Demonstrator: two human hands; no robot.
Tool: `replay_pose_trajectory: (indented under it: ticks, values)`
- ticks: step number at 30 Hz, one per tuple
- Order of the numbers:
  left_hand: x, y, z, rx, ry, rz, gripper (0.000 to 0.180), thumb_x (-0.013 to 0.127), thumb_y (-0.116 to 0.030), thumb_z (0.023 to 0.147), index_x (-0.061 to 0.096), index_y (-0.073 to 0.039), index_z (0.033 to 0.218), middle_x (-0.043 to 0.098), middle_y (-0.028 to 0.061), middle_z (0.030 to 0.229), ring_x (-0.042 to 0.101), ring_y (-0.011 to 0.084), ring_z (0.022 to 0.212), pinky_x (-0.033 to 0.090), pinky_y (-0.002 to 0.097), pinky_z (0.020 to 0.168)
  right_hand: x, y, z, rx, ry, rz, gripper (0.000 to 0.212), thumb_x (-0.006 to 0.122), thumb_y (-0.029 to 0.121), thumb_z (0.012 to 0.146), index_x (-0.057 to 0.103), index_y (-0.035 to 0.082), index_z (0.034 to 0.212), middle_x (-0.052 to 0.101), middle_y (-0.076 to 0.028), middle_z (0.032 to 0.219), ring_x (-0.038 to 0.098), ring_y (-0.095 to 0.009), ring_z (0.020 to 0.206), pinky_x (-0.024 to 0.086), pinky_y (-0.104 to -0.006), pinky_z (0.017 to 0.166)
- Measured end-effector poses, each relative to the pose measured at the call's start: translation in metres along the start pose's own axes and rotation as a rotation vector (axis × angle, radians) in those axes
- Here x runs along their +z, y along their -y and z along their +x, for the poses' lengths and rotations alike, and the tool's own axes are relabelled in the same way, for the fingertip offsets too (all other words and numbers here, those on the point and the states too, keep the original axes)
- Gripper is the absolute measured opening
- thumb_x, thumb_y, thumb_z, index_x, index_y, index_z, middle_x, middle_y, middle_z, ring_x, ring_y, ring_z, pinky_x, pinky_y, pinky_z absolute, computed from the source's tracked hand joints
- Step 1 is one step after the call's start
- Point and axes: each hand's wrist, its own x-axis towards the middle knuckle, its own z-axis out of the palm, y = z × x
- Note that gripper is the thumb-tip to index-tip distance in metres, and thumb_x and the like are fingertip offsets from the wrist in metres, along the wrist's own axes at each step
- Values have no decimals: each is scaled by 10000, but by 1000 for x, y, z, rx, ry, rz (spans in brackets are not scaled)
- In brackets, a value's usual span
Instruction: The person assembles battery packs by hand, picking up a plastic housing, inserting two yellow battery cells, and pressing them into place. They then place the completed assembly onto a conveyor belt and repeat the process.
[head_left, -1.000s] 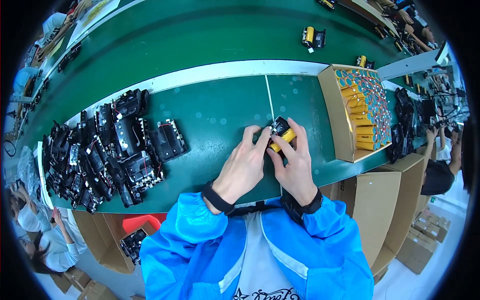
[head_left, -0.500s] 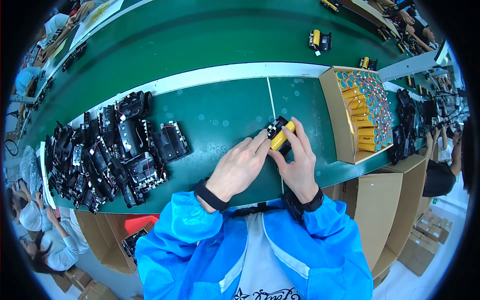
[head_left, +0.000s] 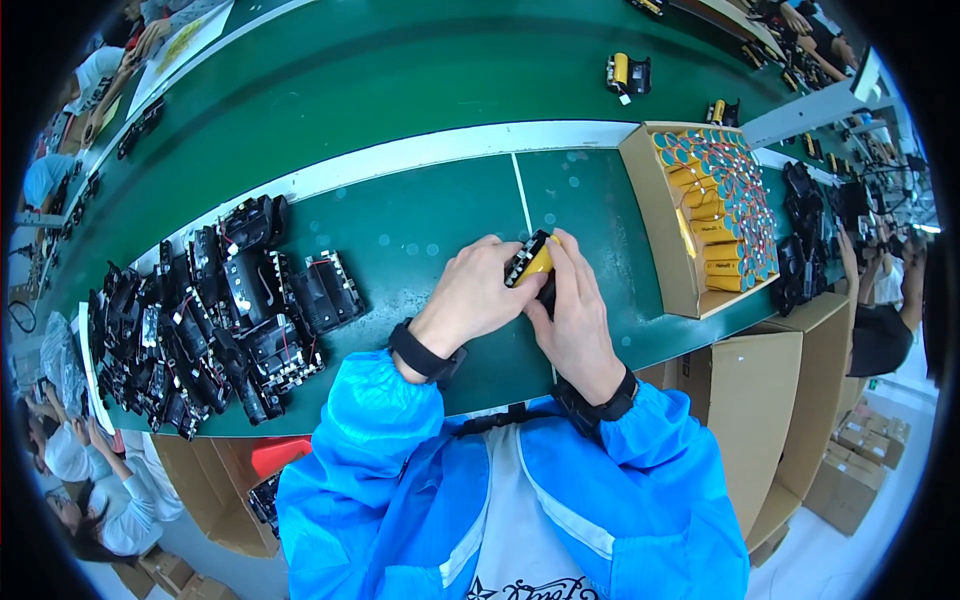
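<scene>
A black plastic housing [head_left: 518, 266] with a strip of small electronic parts along one edge is held between my hands, over the green worktop. In it lies a yellow cylindrical battery [head_left: 541, 262], partly hidden by my fingers. My left hand [head_left: 470, 290] is closed on the housing's left side, fingertips at the parts strip. Along the right side my right hand [head_left: 580, 325] is closed around battery and housing, thumb below. The housing is tilted, its lower end covered by the hands.
Black housings [head_left: 240, 310] are heaped on the left. A cardboard box [head_left: 645, 225] of yellow batteries with red wires stands on the right. Beyond a white rail [head_left: 420, 140], a battery-fitted housing [head_left: 628, 75] lies on a green surface. Open cartons [head_left: 755, 420] flank me; co-workers sit at both sides.
Both hands have moved slightly left with the housing and battery. The housing has been tipped more upright, and my left fingers have curled closer around its edge. The view has shifted a little.
</scene>
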Motion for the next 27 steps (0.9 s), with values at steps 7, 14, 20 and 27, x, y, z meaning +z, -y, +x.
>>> replay_pose_trajectory:
  ticks: [7,14,20,27]
  values:
    - [8,-6,16,-129,-43,-158,310,736,-259,799,656,4,942,656,220,987,647,410,851,514,473,728,0,3,4,-35,-40,-149,566,703,-24,771,509,-49,1303,480,-258,1389,543,-409,1207,463,-430,1008]
    - [19,4,5,43,-249,88,345,759,-271,757,674,17,927,680,196,816,667,385,777,533,471,709,-111,-21,32,329,-67,129,177,662,27,838,679,-1,1012,710,-178,983,696,-316,810,552,-394,776]
    - [-12,-20,55,-44,-57,298,397,775,-333,693,704,18,866,695,221,819,680,386,789,548,460,725,-154,-123,51,306,183,-433,279,645,55,833,591,-33,1091,676,-252,923,662,-417,881,532,-452,768]
    - [-75,13,165,-287,-609,218,379,706,-325,793,699,19,952,697,240,1007,682,386,942,558,451,843,-145,-150,45,147,383,-478,261,620,67,834,555,-46,1060,650,-296,928,617,-475,929,499,-527,785]
